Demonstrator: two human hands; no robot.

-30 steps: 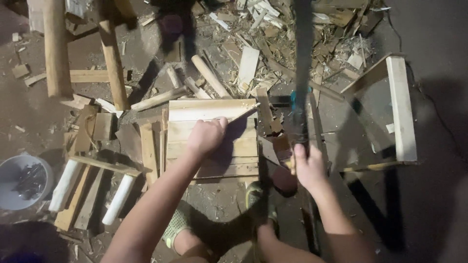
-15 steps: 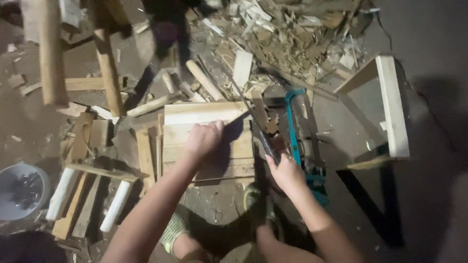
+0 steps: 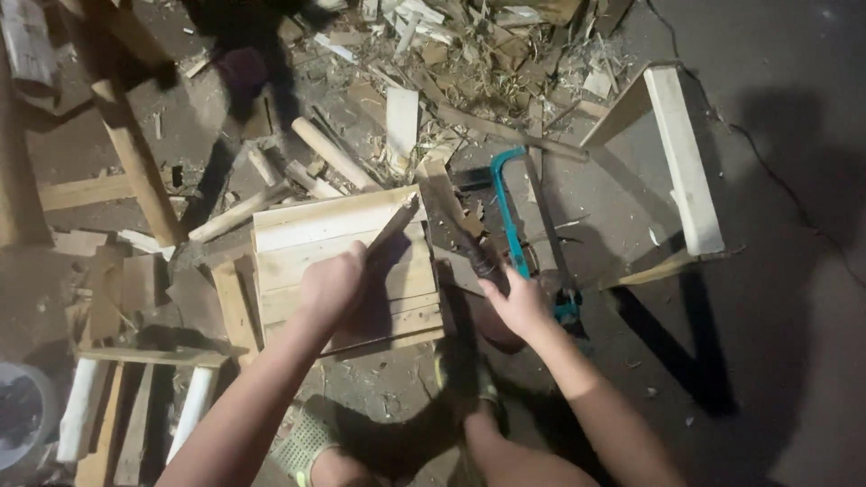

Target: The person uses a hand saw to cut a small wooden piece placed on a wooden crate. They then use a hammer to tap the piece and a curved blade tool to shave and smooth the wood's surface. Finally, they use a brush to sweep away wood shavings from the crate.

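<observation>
Plank panel (image 3: 347,261) lying flat on littered ground (image 3: 794,271), just in front of the knees; looking stiff and fairly light, rough-edged, likely splintery; best gripped along a side edge rather than across the slats; stick (image 3: 392,225) resting slanted over its upper right corner, thin, rigid, probably easy to snap; left hand (image 3: 332,287) closing around the stick's lower end, pressing onto the planks; right hand (image 3: 519,307) wrapping a dark tool handle (image 3: 478,257) beside the panel; teal saw (image 3: 528,230) lying just right, touching nothing held.
</observation>
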